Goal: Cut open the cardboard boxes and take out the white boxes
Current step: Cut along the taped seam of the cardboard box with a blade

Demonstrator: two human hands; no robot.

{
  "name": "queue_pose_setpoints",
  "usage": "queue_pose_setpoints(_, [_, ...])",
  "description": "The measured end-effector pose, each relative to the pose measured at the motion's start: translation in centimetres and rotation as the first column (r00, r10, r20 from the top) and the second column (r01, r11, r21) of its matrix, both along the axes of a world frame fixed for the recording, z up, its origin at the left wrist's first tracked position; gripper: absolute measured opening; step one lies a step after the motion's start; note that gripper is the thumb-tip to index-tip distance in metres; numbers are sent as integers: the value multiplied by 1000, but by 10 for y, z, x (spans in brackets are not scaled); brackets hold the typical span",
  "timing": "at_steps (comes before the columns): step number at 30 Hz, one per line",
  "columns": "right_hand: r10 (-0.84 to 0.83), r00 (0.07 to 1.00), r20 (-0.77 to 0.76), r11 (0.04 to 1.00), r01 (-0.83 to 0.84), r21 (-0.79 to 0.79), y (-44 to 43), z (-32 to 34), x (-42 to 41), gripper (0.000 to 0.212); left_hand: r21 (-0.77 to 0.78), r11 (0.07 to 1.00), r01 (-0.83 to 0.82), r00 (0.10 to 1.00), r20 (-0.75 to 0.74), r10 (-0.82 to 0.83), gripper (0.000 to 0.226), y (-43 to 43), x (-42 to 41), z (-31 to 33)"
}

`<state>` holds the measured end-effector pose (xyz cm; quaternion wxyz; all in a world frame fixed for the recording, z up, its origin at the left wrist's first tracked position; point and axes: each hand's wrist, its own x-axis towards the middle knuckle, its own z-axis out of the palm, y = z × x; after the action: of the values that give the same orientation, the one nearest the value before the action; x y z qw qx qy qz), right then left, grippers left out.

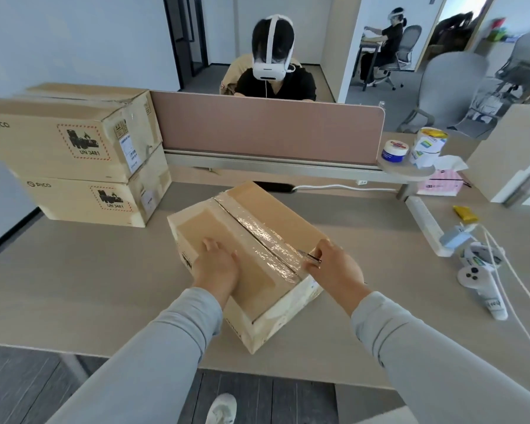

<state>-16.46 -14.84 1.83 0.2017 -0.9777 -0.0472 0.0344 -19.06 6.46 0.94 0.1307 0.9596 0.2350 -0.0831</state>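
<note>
**Cardboard box (265, 206) braced for a cut along its tape**

It lies near the front edge of the desk (89, 270), turned cornerwise, probably so the taped seam (257, 231) lines up with the right arm's pull. The left hand (216, 264) rests flat on the left flap, fingers straight and gripping nothing, seemingly to stop the box sliding. The right hand (334, 267) is curled round a small knife (311, 256), its blade meeting the tape at the seam's near end. Two more sealed boxes (74, 142) wait stacked at the desk's far left.
</note>
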Motion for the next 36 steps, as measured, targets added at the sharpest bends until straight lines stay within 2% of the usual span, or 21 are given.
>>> queue_pose_setpoints(3, [-34, 998, -54, 999, 34, -5, -15, -3, -15, 35, -12, 1000, 15, 999, 31, -15, 57, -18, -13, -2])
queue_pose_setpoints(6, [-70, 990, -120, 994, 80, 81, -21, -6, -20, 50, 47, 997, 60, 998, 20, -61, 51, -32, -22, 2])
queue_pose_setpoints(10, [-108, 980, -165, 981, 132, 143, -15, -7, -14, 60, 234, 919, 318, 948, -52, -315, 38, -49, -21, 15])
queue_pose_setpoints(14, [-143, 971, -193, 974, 173, 146, -12, -7, -1, 58, 282, 824, 491, 859, 4, -513, 31, -50, -19, 10])
queue_pose_setpoints(21, [-180, 966, -188, 961, 213, 174, -1, -6, 49, 45, 368, 699, 614, 722, 98, -685, 21, -40, 30, 2])
queue_pose_setpoints(24, [-194, 957, -215, 948, 239, 208, 8, -9, 73, 40, 379, 683, 625, 665, 200, -720, 6, -23, 61, 2])
queue_pose_setpoints(27, [-213, 952, -220, 943, 259, 207, 22, -9, 101, 36, 398, 663, 634, 604, 281, -746, 28, -2, 94, 0])
queue_pose_setpoints(30, [-216, 947, -237, 941, 267, 210, 39, -8, 127, 37, 399, 647, 649, 543, 353, -762, 33, 18, 124, -3])
queue_pose_setpoints(36, [-198, 936, -293, 941, 265, 211, 68, -7, 165, 35, 337, 617, 712, 498, 378, -781, 43, 57, 176, -5])
